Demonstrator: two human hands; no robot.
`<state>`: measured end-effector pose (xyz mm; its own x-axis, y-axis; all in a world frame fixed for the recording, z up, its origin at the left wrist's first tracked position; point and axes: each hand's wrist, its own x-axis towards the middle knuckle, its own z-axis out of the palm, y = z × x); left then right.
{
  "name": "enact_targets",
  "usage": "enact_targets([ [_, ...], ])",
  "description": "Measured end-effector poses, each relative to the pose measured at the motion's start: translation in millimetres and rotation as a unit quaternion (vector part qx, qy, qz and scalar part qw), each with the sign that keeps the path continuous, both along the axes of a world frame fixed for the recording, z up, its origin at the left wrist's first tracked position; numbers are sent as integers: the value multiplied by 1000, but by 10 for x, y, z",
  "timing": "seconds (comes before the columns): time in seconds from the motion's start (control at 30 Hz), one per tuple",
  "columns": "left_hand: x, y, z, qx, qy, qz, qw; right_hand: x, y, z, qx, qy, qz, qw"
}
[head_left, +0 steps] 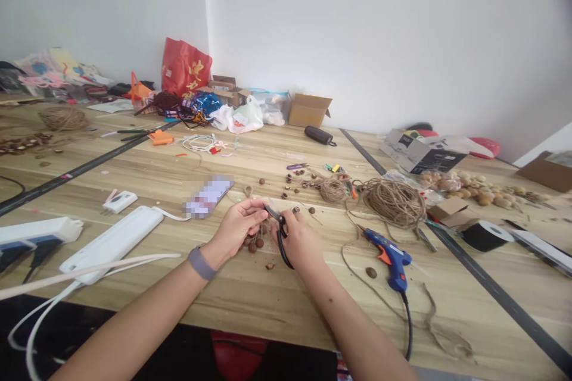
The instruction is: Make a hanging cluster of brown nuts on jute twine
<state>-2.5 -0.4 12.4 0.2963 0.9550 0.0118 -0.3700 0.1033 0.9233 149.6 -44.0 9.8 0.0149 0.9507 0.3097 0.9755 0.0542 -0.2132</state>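
Note:
Black-handled scissors (282,248) are in my right hand (302,242), their blades pointing up and left toward the other hand. The fingers of my left hand (239,225) are closed in a pinch beside the blade tips; what lies between them is too small to make out. Just below and between the hands is a cluster of round brown nuts or shells (252,246), partly hidden by the fingers. A loop of twine (248,191) shows just beyond my left hand. One small shell piece (270,266) lies on the wooden table nearer to me.
A blue glue gun (393,262) lies at right, its cord running off the front edge. Behind it sits a twine coil (395,202). Several shell pieces are scattered beyond my hands. At left are a phone (209,196) and a white power strip (111,244) with cables.

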Motion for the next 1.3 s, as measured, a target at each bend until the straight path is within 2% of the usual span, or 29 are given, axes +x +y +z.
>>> enact_targets([
  [0.23,4,17,-16,-9,-25,-18,999,8,-8,19,16,20,-12,1000],
  [0.43,-6,14,-34,-15,-9,-20,1000,27,15,-45,69,52,41,995],
  [0.63,13,-22,-3,2,-16,-13,1000,13,13,-33,61,46,23,997],
  [0.87,50,-7,21,-36,-81,7,996,25,22,-40,75,38,17,996],
  [1.3,89,-6,21,-67,-107,-28,992,-1,33,3,34,37,4,999],
])
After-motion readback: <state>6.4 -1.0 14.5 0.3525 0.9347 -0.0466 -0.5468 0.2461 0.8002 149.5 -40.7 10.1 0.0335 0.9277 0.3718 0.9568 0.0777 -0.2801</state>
